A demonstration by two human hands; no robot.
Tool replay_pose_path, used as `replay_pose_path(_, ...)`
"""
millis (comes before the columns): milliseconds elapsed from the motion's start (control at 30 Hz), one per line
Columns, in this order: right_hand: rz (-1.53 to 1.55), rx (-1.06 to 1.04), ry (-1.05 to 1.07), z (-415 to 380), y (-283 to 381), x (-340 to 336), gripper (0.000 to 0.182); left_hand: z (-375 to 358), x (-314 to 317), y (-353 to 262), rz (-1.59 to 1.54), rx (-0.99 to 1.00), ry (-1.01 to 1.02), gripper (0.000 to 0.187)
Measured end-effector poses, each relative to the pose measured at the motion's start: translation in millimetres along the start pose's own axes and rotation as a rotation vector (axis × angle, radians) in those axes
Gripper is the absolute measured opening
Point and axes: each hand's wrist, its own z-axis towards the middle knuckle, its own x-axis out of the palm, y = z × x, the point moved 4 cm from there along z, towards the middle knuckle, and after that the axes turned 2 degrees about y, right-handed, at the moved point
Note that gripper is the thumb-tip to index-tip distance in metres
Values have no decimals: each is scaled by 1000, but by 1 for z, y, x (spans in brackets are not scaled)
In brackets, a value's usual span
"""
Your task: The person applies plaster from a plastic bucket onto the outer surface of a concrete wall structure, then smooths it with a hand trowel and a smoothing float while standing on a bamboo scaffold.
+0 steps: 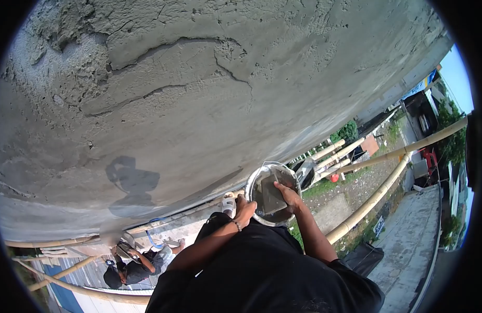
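A round bucket (250,185) with a pale rim and wet grey mortar inside is close in front of my body. My left hand (245,211), with a bracelet at the wrist, is closed on the left side of its rim. Over the bucket's opening, my right hand (288,195) grips a flat, rectangular, mortar-coated tool (272,200), the thumb on top and the other fingers hidden beneath. Ahead stands a wall (188,120) of grey plaster, with long cracks and a rough patch at its upper left.
Bamboo poles (368,203) cross on the right above the ground. Lower left, another person (139,268) in dark clothes works beside the wall, near more bamboo (110,296). A narrow platform (199,214) runs along the wall's foot. A concrete surface (407,235) lies far right.
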Motion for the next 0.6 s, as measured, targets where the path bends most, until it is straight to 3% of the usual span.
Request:
replay_pose_path(100, 204, -55, 57, -4, -2, -2, 43, -3, -1, -4, 192, 10, -88, 74)
replay_pose_path(167, 275, -1, 147, 2, -7, -1, 41, -36, -8, -45, 51, -110, -24, 76)
replay_pose_path(233, -204, -161, -152, 24, -17, -27, 42, -29, -5, -38, 77, -43, -61, 78)
replay_pose_path(267, 3, -52, -47, 21, -16, -22, 47, -33, -5, -44, 13, -73, -23, 78)
replay_pose_path(367, 168, -27, 65, -1, 1, 6, 52, -34, -5, -45, 2, -27, -107, 74)
replay_pose_path(433, -530, -261, -286, -6, 10, 10, 51, -28, -2, -43, 96, -23, -110, 68)
replay_pose_path(500, -208, -195, -96, 4, 7, 10, 55, -31, 0, -47, 55, -74, -111, 67)
replay_pose_path(533, -212, -195, -94, 6, 7, 7, 55, -31, 1, -47, 52, -74, -113, 67)
replay_pose_path(600, 185, -64, 55, -1, 4, 16, 58, -31, 1, -47, 66, 9, -194, 65)
